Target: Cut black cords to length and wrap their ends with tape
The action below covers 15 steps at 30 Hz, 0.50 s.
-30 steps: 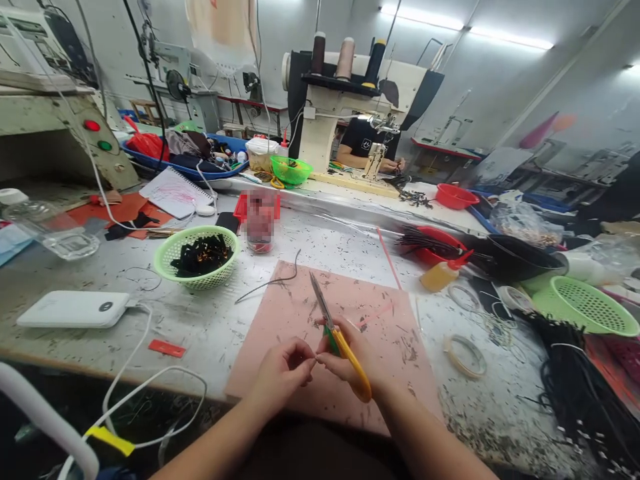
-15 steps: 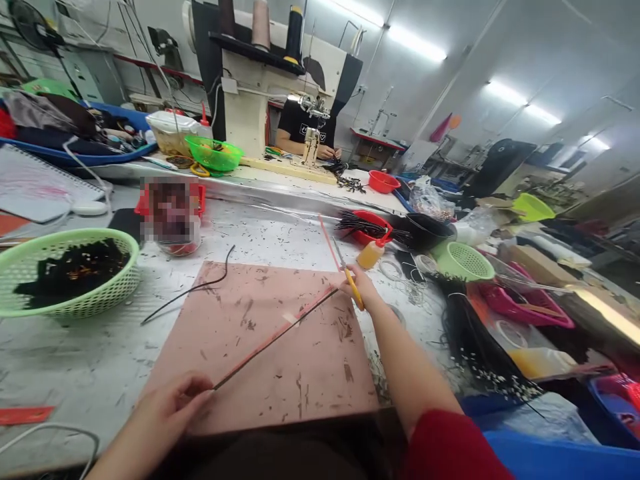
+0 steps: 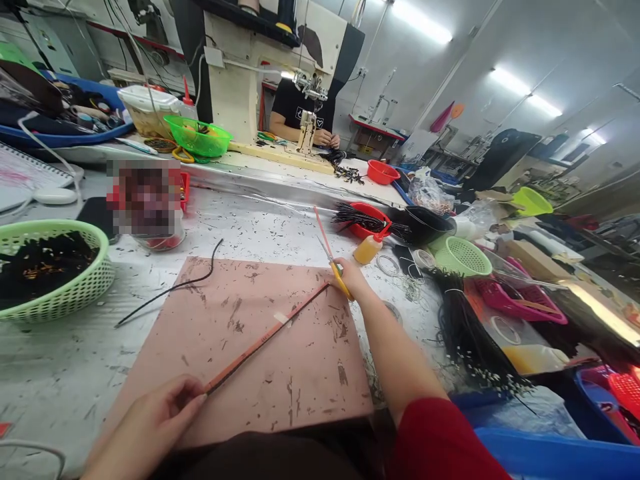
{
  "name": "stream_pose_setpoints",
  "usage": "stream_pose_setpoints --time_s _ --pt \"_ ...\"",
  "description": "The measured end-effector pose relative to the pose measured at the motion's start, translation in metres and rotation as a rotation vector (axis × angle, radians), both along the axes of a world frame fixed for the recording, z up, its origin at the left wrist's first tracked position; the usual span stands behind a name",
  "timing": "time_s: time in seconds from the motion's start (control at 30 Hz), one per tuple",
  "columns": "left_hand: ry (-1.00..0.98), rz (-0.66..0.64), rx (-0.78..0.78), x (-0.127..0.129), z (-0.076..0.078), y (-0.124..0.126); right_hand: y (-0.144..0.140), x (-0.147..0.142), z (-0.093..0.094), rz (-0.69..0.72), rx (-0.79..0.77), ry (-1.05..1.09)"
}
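My left hand is closed in a pinch on the near end of a thin black cord. The cord runs taut and slanting along a reddish measuring strip, which has a pale piece of tape across it. At the far end, my right hand is closed around yellow-handled scissors, their blades pointing away. Its fingertips are also at the cord's far end, and the strip continues past them. Beneath lies a pink mat with dark marks. A second black cord lies loose, partly over the mat's left edge.
Left stands a green basket of black pieces; behind it, a red container. A glue bottle, a red bowl and a bundle of black cords are right. A person sits behind the sewing machine.
The view has shifted slightly, moving most things left and up. The strip's flat face shows more beside the cord now. Both hands keep their grips.
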<state>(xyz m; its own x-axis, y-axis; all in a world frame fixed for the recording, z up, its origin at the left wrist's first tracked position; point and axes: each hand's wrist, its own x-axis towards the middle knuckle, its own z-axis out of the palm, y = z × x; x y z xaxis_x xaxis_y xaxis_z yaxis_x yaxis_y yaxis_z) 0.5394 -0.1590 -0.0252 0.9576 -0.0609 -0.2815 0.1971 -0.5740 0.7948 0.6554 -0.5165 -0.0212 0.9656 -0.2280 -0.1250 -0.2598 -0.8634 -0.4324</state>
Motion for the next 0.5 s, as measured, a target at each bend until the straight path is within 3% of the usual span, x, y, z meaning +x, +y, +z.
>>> stream_pose_setpoints --time_s 0.1,0.2,0.5 --pt "0.013 -0.125 0.142 -0.002 -0.003 0.001 0.003 -0.002 0.002 0.004 -0.047 0.012" --pt "0.009 -0.156 0.226 -0.007 0.001 -0.002 0.006 -0.006 0.002 0.014 -0.080 0.024" --pt "0.023 -0.145 0.238 -0.024 0.014 -0.013 0.002 -0.010 -0.005 0.055 -0.213 0.056"
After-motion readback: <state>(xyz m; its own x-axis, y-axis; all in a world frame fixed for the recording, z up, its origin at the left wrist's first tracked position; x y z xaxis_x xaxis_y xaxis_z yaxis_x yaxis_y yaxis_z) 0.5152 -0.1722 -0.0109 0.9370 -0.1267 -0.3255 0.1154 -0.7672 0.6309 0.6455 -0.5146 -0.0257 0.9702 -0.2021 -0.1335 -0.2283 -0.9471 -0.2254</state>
